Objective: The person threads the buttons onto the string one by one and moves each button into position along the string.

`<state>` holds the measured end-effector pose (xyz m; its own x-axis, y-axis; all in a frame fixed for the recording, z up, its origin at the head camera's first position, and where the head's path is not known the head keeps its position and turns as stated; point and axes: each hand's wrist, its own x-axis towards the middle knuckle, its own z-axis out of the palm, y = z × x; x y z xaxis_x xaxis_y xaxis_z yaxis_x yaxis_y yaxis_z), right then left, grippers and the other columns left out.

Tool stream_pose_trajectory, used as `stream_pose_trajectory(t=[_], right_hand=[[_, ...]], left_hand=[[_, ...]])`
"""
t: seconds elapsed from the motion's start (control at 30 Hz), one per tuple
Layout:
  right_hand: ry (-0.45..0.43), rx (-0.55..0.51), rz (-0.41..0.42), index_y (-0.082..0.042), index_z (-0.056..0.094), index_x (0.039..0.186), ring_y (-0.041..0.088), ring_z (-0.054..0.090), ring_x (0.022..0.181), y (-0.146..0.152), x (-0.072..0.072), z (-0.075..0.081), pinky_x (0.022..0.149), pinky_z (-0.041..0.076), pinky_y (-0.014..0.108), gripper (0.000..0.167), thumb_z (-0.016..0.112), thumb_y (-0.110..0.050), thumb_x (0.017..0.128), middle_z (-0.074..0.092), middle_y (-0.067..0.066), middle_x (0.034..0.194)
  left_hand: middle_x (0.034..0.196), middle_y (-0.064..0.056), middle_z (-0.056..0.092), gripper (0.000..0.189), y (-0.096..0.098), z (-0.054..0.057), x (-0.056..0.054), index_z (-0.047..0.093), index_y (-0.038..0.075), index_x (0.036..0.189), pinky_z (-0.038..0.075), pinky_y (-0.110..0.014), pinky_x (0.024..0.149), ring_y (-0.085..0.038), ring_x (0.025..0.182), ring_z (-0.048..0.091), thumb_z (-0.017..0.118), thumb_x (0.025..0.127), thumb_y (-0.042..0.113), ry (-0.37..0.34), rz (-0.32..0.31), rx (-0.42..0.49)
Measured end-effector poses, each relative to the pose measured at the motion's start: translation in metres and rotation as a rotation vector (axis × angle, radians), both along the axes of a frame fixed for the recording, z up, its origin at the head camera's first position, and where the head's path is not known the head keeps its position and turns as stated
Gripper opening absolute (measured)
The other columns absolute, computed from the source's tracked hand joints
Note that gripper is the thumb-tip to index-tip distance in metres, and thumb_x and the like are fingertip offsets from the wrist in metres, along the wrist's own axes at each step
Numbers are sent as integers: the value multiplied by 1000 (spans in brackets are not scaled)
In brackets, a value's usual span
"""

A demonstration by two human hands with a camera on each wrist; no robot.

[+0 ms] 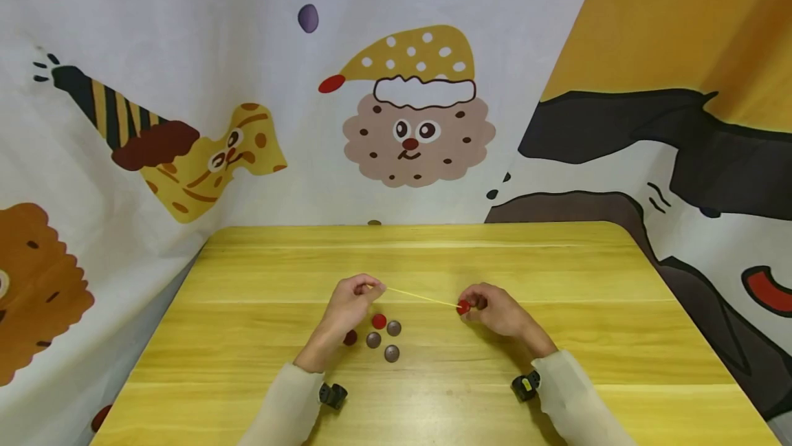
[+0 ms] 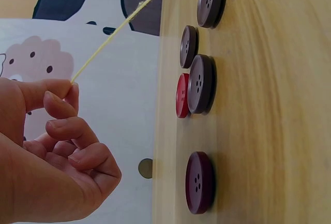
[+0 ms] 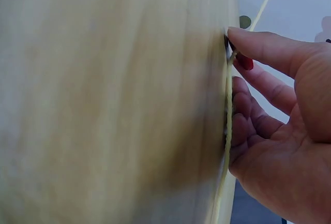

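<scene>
A yellow string (image 1: 421, 297) runs taut between my two hands above the table. At its left end, the thumb and fingertips of my left hand (image 1: 353, 302) pinch it; the other fingers are curled in the left wrist view. My right hand (image 1: 498, 312) pinches a red button (image 1: 463, 306) between thumb and forefinger. In the right wrist view, more string (image 3: 227, 125) trails down past the button, beside the curled fingers. Thumb and fingertip hide most of that button there, so how the string passes through it cannot be seen.
Several loose four-hole buttons lie on the wooden table (image 1: 278, 377) near my left hand: a red button (image 1: 379, 321), a dark red button (image 1: 350, 337) partly behind the wrist, and brown ones, including a brown button (image 1: 392, 353). A printed cloth (image 1: 247, 34) hangs behind the table.
</scene>
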<state>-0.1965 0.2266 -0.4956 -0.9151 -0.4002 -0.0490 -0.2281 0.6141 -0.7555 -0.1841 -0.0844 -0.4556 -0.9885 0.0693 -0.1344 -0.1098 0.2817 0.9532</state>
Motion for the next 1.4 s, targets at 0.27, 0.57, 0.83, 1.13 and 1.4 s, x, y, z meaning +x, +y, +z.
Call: stream_pose_trajectory(t=[0.27, 0.57, 0.83, 1.13, 1.4], right_hand=[[-37, -15, 6, -7, 66, 103, 18, 46, 76, 3, -3, -1, 68, 40, 26, 21, 76, -4, 85, 54, 3, 85], [-44, -59, 12, -4, 65, 104, 17, 45, 75, 3, -3, -2, 67, 39, 25, 23, 77, -5, 84, 54, 6, 86], [-23, -73, 22, -2, 65, 106, 18, 45, 75, 3, -2, -3, 66, 39, 24, 22, 75, -3, 86, 54, 9, 87], [-22, -59, 36, -5, 65, 105, 17, 46, 75, 2, -4, -6, 67, 40, 25, 22, 75, -3, 86, 53, 5, 86], [44, -103, -38, -5, 66, 106, 16, 49, 76, -7, 0, -2, 67, 43, 25, 21, 74, -6, 87, 55, 5, 87]], left_hand=[[68, 2, 47, 18, 0, -1, 1, 71, 3, 101, 35, -24, 55, -13, 59, 41, 66, 95, 19, 9, -15, -2], [68, 2, 45, 18, -1, -4, 1, 72, 3, 101, 37, -28, 60, -14, 60, 41, 66, 95, 20, 21, -31, -15], [69, 1, 46, 20, 1, -6, 0, 72, 4, 101, 38, -32, 66, -16, 63, 43, 67, 95, 22, 13, -36, -28], [68, 1, 47, 18, 2, -7, 2, 72, 5, 101, 38, -32, 65, -16, 62, 44, 67, 95, 21, 17, -54, -15], [66, 1, 47, 18, 3, -7, 3, 73, 5, 100, 38, -32, 65, -15, 61, 43, 66, 95, 21, 25, -70, -13]])
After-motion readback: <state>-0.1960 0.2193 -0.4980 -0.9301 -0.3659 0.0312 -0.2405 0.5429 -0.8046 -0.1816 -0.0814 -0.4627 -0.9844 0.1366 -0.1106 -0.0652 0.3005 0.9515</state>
